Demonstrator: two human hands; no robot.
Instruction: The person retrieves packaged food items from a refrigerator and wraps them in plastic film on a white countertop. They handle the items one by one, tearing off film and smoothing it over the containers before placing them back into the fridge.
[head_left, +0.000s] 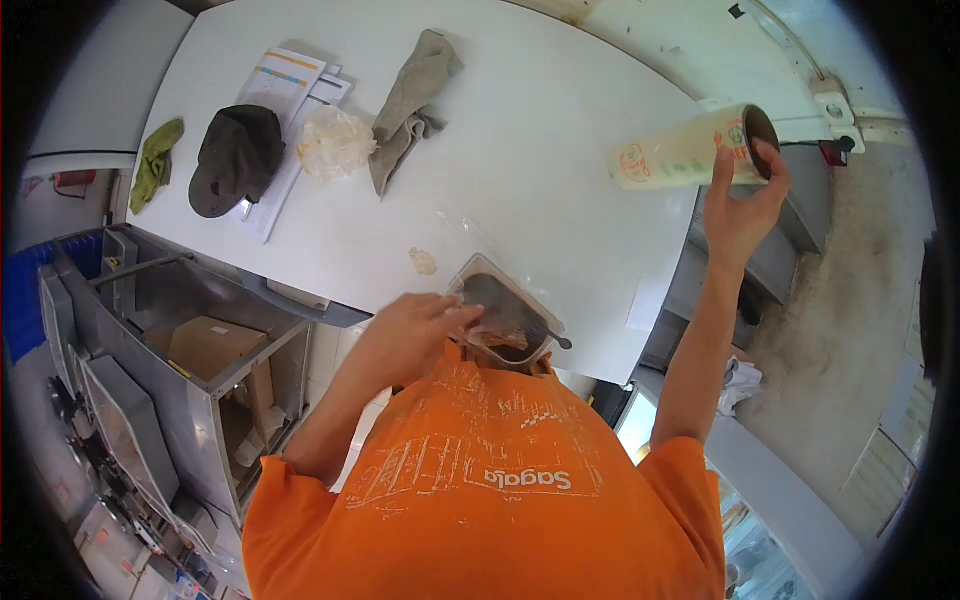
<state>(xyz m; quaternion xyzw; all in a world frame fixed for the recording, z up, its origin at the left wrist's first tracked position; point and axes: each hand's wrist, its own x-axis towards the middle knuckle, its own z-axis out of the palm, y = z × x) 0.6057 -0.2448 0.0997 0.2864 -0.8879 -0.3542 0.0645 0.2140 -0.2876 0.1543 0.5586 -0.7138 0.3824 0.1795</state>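
My right hand (746, 206) grips the near end of a cream printed roll (667, 154) at the table's right edge. Its thumb is outside, with fingers inside the hollow brown end. My left hand (420, 330) reaches over the left side of a rectangular clear plastic tub (547, 311), close to my chest. Thin clear plastic lies about its fingers; whether they pinch it is unclear. Inside the tub is something dark, partly hidden by the plastic and my hand. A dark utensil handle (564, 343) sticks out over the tub's right rim.
On the white table (555, 150) lie a grey cloth (412, 97), a crumpled clear plastic bag (335, 142), a dark cap (238, 157) on papers (277, 79), and a green cloth (156, 165). A metal frame (210, 382) holding a cardboard box (217, 345) stands at the left. A wall socket (834, 109) is at the right.
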